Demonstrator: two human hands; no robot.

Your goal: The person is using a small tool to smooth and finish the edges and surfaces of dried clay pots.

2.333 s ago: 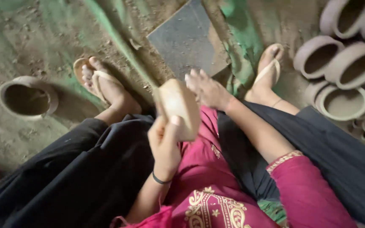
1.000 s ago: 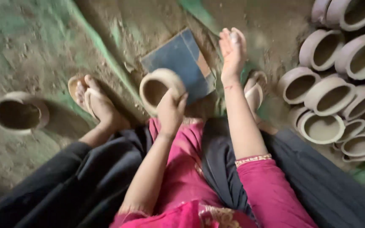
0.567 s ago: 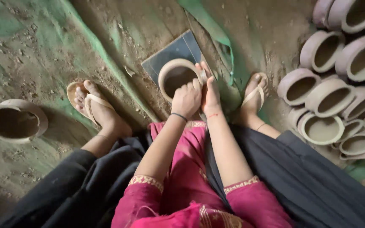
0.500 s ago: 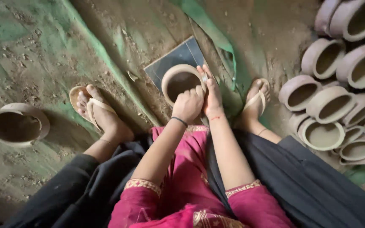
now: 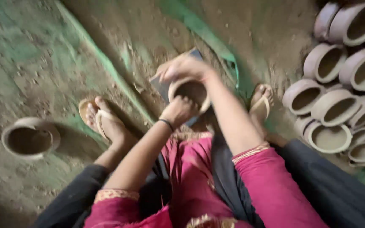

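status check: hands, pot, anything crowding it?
Left hand grips near rim of round clay pot; right hand on far rim. Pot over dark flat slab. Stacked clay pots apart, at right.

Stacked clay pots (image 5: 339, 88) crowding the right side, lone clay pot (image 5: 30, 139) far left, sandalled feet (image 5: 106, 122) flanking the middle, open dirt floor (image 5: 43, 55) ahead and upper left

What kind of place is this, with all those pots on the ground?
Probably a pottery-making yard. Both hands, left hand and right hand, grip a round brown clay pot over a dirt floor, with many unfired clay pots stacked alongside.
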